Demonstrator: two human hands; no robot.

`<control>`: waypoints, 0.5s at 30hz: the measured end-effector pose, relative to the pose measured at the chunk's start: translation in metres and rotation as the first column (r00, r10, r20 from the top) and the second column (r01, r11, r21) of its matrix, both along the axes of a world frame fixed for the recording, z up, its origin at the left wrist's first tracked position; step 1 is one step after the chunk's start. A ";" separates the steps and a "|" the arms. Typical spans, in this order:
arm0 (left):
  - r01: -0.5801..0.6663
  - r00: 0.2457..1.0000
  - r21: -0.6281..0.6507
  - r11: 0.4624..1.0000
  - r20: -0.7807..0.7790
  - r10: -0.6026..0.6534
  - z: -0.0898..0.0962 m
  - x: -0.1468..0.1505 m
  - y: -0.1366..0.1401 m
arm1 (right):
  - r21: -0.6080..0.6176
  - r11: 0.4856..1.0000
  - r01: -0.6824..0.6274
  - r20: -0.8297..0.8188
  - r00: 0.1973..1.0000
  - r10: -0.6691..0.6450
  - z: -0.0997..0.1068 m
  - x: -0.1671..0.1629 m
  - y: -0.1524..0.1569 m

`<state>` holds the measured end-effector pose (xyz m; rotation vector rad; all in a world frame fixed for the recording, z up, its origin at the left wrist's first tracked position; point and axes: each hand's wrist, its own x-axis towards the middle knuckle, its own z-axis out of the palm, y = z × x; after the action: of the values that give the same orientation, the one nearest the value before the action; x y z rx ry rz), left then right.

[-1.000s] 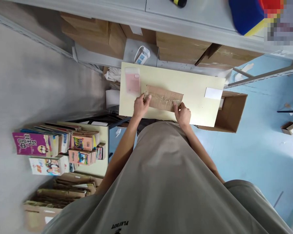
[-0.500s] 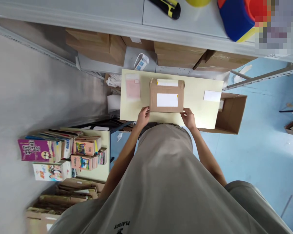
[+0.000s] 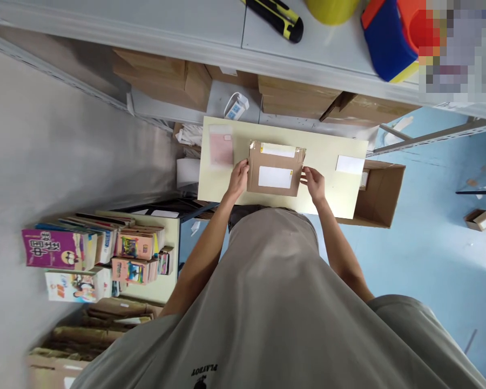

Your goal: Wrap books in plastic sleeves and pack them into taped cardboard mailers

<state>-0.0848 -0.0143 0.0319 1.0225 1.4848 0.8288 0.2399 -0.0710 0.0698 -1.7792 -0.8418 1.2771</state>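
A brown cardboard box with a white label lies over the pale yellow table in front of me. A second white strip runs along its far edge, with clear tape at the corners. At the box's left side, my left hand is closed on the edge. My right hand holds the opposite side with its fingertips, the fingers slightly bent. Whatever the fingers do beneath the box is hidden.
On the table lie a pink translucent sheet to the left and a white card to the right. A shelf above bears a utility knife. Stacked books stand left; an open carton stands right.
The box has shifted slightly toward me and now shows its top flatter, with its far edge nearer. Both hands have moved up along its sides. The view has shifted slightly.
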 end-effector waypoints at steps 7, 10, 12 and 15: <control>-0.038 0.998 0.073 0.997 0.052 0.034 0.055 -0.010 -0.015 | 0.108 0.994 0.015 0.066 0.998 -0.022 0.052 -0.011 -0.013; -0.031 0.993 0.014 0.999 -0.110 0.032 0.059 -0.009 -0.015 | 0.038 0.999 -0.012 0.114 0.993 0.008 0.048 -0.017 -0.014; -0.039 0.975 -0.053 0.998 -0.219 0.027 0.054 -0.008 -0.013 | -0.031 0.999 -0.032 0.189 0.981 0.037 0.041 -0.020 -0.013; -0.081 0.954 -0.121 0.989 -0.299 0.041 0.045 -0.009 -0.008 | -0.071 0.997 -0.034 0.281 0.958 0.053 0.032 -0.021 -0.012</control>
<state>-0.0935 -0.0226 0.0765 1.0373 1.8086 0.6292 0.2189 -0.0834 0.1016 -2.0381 -1.0116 1.1029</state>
